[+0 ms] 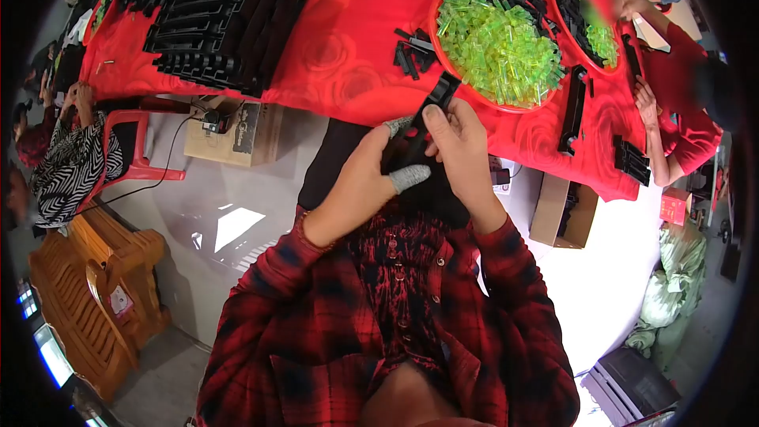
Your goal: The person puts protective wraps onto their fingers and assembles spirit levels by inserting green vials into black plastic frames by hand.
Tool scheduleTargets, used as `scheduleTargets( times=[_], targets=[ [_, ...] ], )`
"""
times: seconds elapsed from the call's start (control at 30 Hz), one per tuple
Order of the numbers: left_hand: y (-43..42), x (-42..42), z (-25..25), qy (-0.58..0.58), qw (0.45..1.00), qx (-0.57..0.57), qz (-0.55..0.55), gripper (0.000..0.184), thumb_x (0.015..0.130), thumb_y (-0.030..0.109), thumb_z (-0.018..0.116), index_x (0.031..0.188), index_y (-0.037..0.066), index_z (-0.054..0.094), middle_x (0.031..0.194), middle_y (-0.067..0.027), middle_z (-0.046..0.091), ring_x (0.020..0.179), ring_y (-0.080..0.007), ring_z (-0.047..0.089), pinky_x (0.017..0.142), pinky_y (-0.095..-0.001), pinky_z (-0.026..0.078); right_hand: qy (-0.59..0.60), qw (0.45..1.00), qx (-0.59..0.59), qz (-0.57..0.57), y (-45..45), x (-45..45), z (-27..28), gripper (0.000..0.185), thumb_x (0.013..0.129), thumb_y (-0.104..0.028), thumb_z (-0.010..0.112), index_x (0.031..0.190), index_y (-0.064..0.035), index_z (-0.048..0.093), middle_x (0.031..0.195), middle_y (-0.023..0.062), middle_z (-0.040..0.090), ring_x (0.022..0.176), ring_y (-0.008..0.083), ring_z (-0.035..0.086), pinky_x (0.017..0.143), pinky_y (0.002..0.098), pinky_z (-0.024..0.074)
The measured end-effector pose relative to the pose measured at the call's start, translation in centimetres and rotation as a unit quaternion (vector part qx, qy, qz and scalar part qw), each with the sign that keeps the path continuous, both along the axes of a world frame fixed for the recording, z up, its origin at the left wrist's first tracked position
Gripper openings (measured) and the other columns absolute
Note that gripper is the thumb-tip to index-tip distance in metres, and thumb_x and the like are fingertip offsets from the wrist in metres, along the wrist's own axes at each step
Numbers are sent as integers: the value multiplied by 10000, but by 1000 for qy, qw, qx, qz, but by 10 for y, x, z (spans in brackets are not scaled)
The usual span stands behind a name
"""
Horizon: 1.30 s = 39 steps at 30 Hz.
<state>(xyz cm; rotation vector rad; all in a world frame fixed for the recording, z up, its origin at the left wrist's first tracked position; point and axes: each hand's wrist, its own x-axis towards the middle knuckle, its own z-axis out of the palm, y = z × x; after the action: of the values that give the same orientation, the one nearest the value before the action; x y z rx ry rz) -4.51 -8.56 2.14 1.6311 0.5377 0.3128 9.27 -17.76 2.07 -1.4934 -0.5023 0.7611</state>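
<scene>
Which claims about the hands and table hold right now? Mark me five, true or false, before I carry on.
1. The left hand and the right hand are both on one black part. True.
2. Gray finger covers are on the right hand. False: they are on the left hand.
3. Green pieces are heaped in the larger red basin. True.
4. The stack of black racks stands to the right of that basin. False: it stands to the left.
5. The tablecloth is plain blue. False: it is red with a rose pattern.
</scene>
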Motion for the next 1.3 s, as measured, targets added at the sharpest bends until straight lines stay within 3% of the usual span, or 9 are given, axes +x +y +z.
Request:
scheduleTargets(
  times=[0.07, 0.17, 0.27, 0.43, 0.57, 0.63, 0.73, 1.03, 1.3],
  targets=[
    [8, -9, -7, 14, 940, -338, -27, 425, 1005, 296, 585, 1326, 22, 533, 1222, -71, 601, 1061, -175, 590, 914, -331, 486, 20, 999, -23, -13, -4, 3, -1, 357, 985, -315, 615, 1148, 3, 605, 793, -19, 576, 599, 47, 510, 519, 191, 378],
    [13, -10, -6, -1, 867, -494, -72, 668, 997, 598, 407, 1312, 26, 542, 1199, -101, 624, 1016, -205, 627, 887, -363, 514, 60, 998, -12, 35, -8, 3, 6, 335, 999, -310, 601, 1123, 0, 584, 837, -21, 576, 703, 47, 516, 569, 226, 422],
    [6, -8, -5, -3, 827, -557, -75, 680, 988, 619, 399, 1285, 28, 555, 1163, -123, 641, 953, -217, 646, 814, -355, 526, 20, 998, -22, 50, -9, 1, 3, 312, 1005, -296, 593, 1110, -2, 584, 822, -23, 565, 695, 44, 505, 569, 217, 409],
    [-1, -13, -31, -4, 842, -536, -58, 568, 1035, 526, 383, 1270, 42, 564, 1027, -104, 663, 805, -196, 623, 684, -325, 500, -11, 996, -35, 80, -14, 2, -6, 357, 1006, -325, 582, 1128, 10, 613, 795, 5, 576, 609, 51, 492, 545, 206, 401],
    [-3, -12, -48, -65, 780, -620, -51, 511, 1033, 468, 443, 1285, 36, 548, 920, -82, 630, 774, -192, 612, 678, -315, 504, -394, 918, -29, -40, -15, 29, -23, 276, 992, -173, 597, 1184, 26, 603, 824, 80, 621, 663, 125, 569, 578, 276, 472],
    [-4, -10, -44, -41, 804, -594, -14, 508, 1045, 457, 419, 1315, 43, 537, 944, -79, 622, 779, -190, 609, 682, -318, 507, -497, 855, -89, -121, -11, 50, 3, 216, 932, -142, 648, 1112, -23, 638, 876, 179, 645, 712, 351, 641, 633, 405, 514],
    [-4, -8, -41, -32, 812, -583, 5, 518, 1058, 446, 391, 1368, 51, 515, 986, -78, 618, 787, -180, 602, 687, -315, 506, -601, 787, -73, -121, 2, 89, 0, 214, 924, -141, 646, 1107, -31, 629, 921, 168, 631, 698, 359, 646, 606, 434, 526],
    [0, -9, -38, -37, 810, -585, -24, 512, 1073, 424, 359, 1409, 67, 506, 1022, -68, 630, 795, -152, 591, 681, -291, 495, -658, 691, -273, -126, 35, 99, -10, 180, 938, -223, 638, 986, -69, 557, 942, 147, 618, 694, 367, 658, 557, 433, 548],
    [-1, -9, -40, -26, 805, -592, -30, 514, 1071, 429, 363, 1403, 68, 517, 1021, -52, 634, 783, -140, 577, 683, -282, 485, -708, 657, -238, -103, 35, 112, -19, 216, 913, -227, 660, 931, -63, 521, 882, 132, 598, 643, 327, 670, 510, 389, 556]
  ],
)
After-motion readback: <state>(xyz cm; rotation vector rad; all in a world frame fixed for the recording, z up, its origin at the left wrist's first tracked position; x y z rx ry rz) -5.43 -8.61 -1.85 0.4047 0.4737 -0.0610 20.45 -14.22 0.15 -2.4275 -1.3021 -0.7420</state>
